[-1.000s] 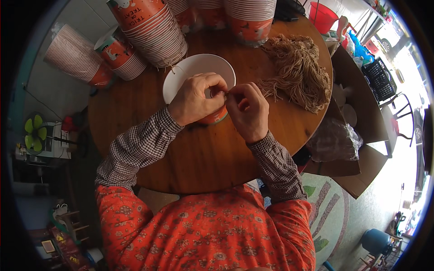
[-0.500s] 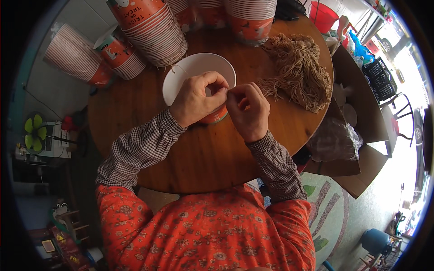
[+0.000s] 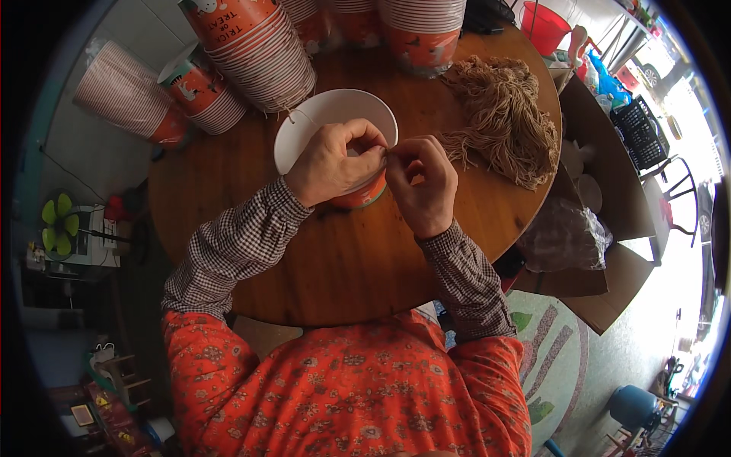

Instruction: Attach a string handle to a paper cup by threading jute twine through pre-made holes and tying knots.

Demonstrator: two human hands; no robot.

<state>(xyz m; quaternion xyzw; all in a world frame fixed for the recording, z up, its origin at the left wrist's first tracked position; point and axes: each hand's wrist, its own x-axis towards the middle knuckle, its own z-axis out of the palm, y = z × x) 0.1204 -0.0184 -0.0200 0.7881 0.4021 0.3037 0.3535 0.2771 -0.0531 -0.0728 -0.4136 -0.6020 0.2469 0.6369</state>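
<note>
A paper bucket [image 3: 285, 145], white inside with an orange printed outer wall, stands on the table in front of me. A thin tan cord [image 3: 304, 116] comes from a hole at its upper left rim and runs toward my left hand [image 3: 329, 164]. My left hand is closed over the bucket's opening, thumb and forefinger pinched at the right rim. Against those fingertips, my right hand [image 3: 426, 186] pinches just outside the rim. Both seem to hold the cord, though its end between the fingertips is mostly hidden.
A bundle of tan cords [image 3: 506, 122] lies to the right on the round wooden table [image 3: 327, 282]. Stacks of orange printed paper buckets [image 3: 263, 72] crowd the far left and back edge. An open cardboard box [image 3: 609, 183] with plastic-wrapped things stands beyond the table's right edge.
My right hand has shifted slightly to the right and turned a little, fingertips still meeting the left hand's. The left hand and bucket have hardly moved.
</note>
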